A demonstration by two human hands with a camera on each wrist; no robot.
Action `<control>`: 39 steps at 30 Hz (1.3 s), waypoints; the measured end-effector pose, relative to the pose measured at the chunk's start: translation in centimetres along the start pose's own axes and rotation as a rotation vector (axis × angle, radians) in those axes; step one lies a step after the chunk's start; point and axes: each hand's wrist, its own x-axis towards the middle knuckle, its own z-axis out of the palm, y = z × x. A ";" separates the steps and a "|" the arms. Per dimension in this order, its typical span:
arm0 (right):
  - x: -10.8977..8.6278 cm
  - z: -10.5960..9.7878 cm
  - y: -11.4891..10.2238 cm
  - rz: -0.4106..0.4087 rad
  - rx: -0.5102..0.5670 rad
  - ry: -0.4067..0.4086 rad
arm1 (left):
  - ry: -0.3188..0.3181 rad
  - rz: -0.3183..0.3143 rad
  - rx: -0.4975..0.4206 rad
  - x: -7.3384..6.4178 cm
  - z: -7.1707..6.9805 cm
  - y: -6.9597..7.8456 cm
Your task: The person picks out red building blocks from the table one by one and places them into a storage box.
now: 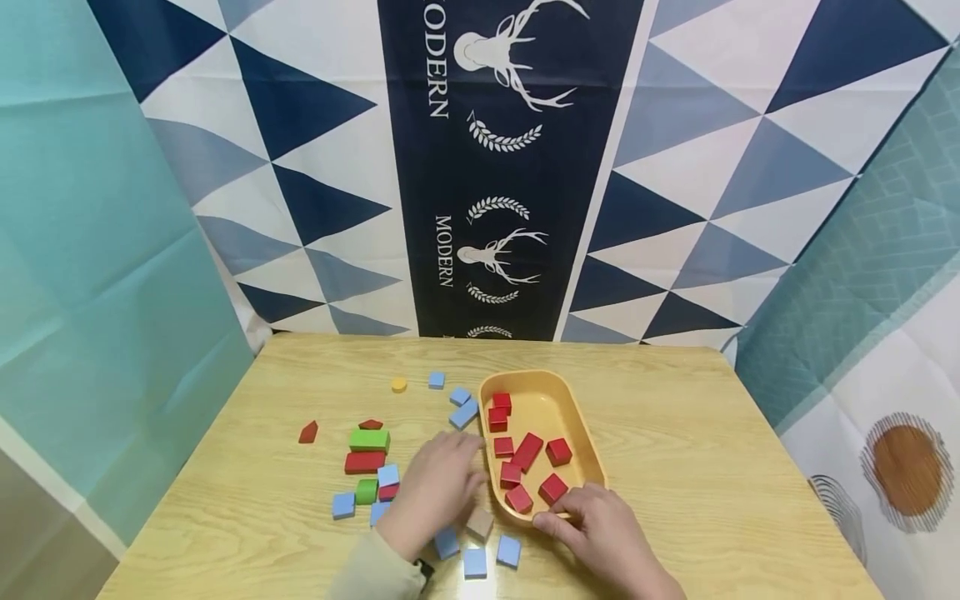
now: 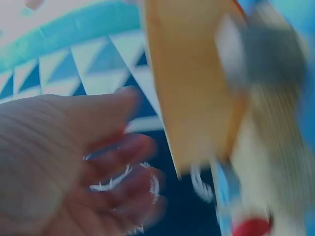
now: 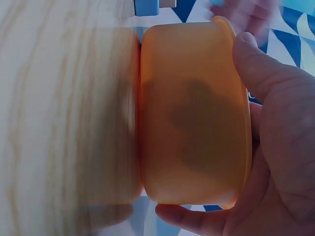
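My right hand (image 1: 606, 532) grips the orange tray (image 1: 538, 408) on the table (image 1: 675, 433); my left hand (image 1: 437, 482), loosely bent and empty, is by its left wall. I'm apparently gathering red blocks (image 1: 527, 452) inside (a red bar (image 1: 364, 463) lies outside), so next calls for a left-hand pinch.

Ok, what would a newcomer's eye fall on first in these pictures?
Probably the yellow-orange tray just right of centre, with bright red blocks inside and the person's right grip at its near right corner. Next, the dark panel with white stag heads, upright behind the table. Then the small blue blocks scattered left of and in front of the tray.
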 end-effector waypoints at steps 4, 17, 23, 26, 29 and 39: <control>0.2 -0.5 0.0 0.022 -0.005 -0.016 | -0.021 -0.091 0.110 -1.1 0.7 -3.1; 0.5 -0.2 0.1 -0.022 -0.016 0.013 | -0.014 -0.177 0.022 -0.9 2.1 -4.6; 0.8 -0.3 0.1 -0.008 -0.017 0.000 | 0.185 -0.055 -0.011 -0.2 0.5 -2.7; 0.8 -0.5 0.1 -0.011 -0.018 -0.003 | 0.255 0.024 -0.048 0.4 -0.4 -0.8; 0.7 -0.5 0.1 -0.005 -0.015 -0.006 | 0.229 0.087 -0.057 1.4 -0.2 1.0; 0.1 0.0 -0.1 0.012 -0.006 -0.015 | 0.086 0.255 0.196 3.9 4.1 4.0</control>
